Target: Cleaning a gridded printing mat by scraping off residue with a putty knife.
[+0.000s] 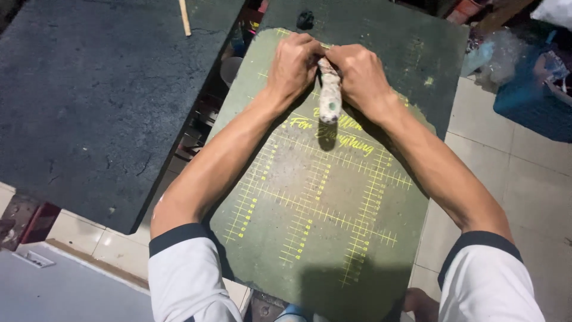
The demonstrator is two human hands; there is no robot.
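A worn green cutting mat point(322, 203) with yellow grid lines lies on a dark work table. At its far end my left hand point(294, 64) and my right hand point(359, 74) are closed side by side around a whitish, speckled cylindrical handle point(329, 98). The handle's round end points toward me and sticks out below my fists. What lies at its far end is hidden by my fingers. Both forearms stretch over the mat.
A second dark table top point(89, 95) stands to the left, with a thin wooden stick point(185, 18) at its far edge. A small black lump point(305, 19) sits beyond the mat. Plastic bags and a blue container point(530, 89) lie on the tiled floor at right.
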